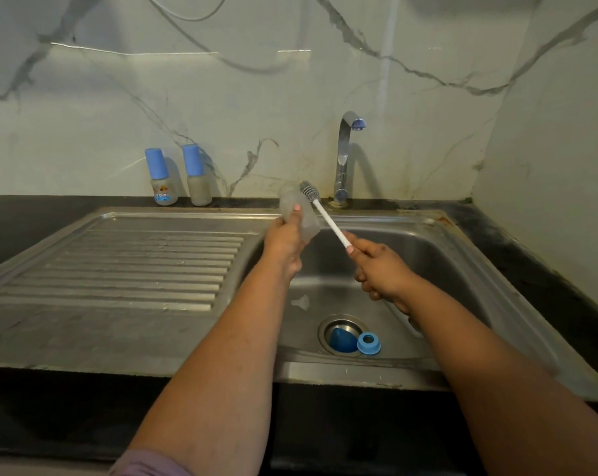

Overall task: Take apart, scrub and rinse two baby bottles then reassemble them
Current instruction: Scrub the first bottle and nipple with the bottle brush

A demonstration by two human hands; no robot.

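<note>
Overhead, veined marble wall backs a steel sink in black counter.

Sink brushed stainless steel, dull sheen, ribbed drainboard, rust-like stains at its back right corner; tap polished chrome, glossy; wall glossy marble-look slab with grey veins, reflecting light strips; table dark, matt; held bottle body frosted translucent plastic; brush smooth white plastic handle, grey bristles; two capped bottles cloudy plastic with smooth blue plastic caps; blue ring and blue cap smooth plastic; teat clear, soft-looking
</note>
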